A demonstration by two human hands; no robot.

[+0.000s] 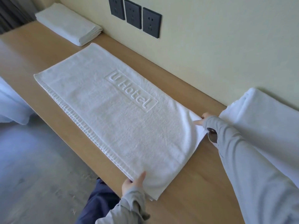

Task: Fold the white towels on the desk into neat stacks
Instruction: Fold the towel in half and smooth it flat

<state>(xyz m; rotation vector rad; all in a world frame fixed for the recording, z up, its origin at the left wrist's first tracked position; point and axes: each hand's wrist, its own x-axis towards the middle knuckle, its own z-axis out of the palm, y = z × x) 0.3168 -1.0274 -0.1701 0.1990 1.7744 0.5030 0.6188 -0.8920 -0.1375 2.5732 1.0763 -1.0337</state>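
- left hand (134, 181): thumb lies on the corner of the towel (113, 123); fingers hidden beneath it.
- right hand (203, 119): mostly covered by the grey sleeve (242, 159); fingertips lost in the towel's far corner fold.
- white bundle (262, 120): cut by the right edge, near side behind the sleeve.
- sockets (132, 13): leftmost one cut by the top edge.
- white cloth (9, 102): cut by the left edge, kind unclear.
- folded stack (68, 24): layer count too blurred to tell.

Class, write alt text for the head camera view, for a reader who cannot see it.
A person's left grip and right grip pinch the two near corners of a white "U Hotel" towel spread flat on a wooden desk. A folded stack lies at the far end.
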